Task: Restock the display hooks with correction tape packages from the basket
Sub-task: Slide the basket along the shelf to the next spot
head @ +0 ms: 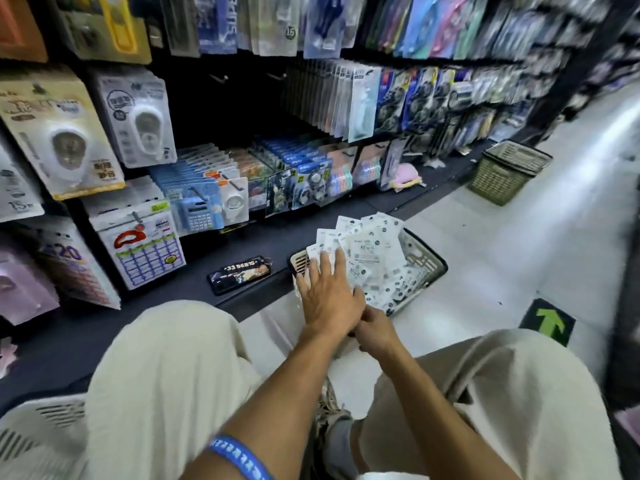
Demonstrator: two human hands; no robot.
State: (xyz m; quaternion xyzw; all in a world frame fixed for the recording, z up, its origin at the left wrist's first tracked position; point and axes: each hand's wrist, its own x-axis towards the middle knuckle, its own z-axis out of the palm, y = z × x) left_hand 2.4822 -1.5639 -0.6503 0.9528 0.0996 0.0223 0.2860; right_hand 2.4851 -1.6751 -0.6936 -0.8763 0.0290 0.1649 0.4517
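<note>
**shelfrat:** Head view, the only one there is. The person crouches with the basket (420, 258) on the floor between the knees, so the stock is right in reach. The left hand (329, 296) lies flat on the near side of the basket, fingers straight and spread over the fanned white correction tape packages (367, 258). It presses on them, it doesn't grip them. My guess is it's holding the pile steady, or squaring it up so a bunch can be lifted at once.

**pegboard_pete:** And the right hand?

**shelfrat:** The right hand (375, 332) sits at the basket's near edge, tucked partly under the left wrist. Its fingers look curled, but what they're closed on is hidden, so can't tell. It might be pinching the bottom of the stack.

**pegboard_pete:** Where do the packs go?

**shelfrat:** Probably the two bare hooks (219, 77) high up and to the left of the basket, in the dark gap between the hanging cards. None of the packs are on a hook yet, they're all still piled in the basket.

**pegboard_pete:** Anything else nearby?

**shelfrat:** A phone (240, 273) lies on the dark base shelf just left of the basket, likely parked there to free both hands. A second basket (509, 173) sits well beyond it, up the aisle.
</note>
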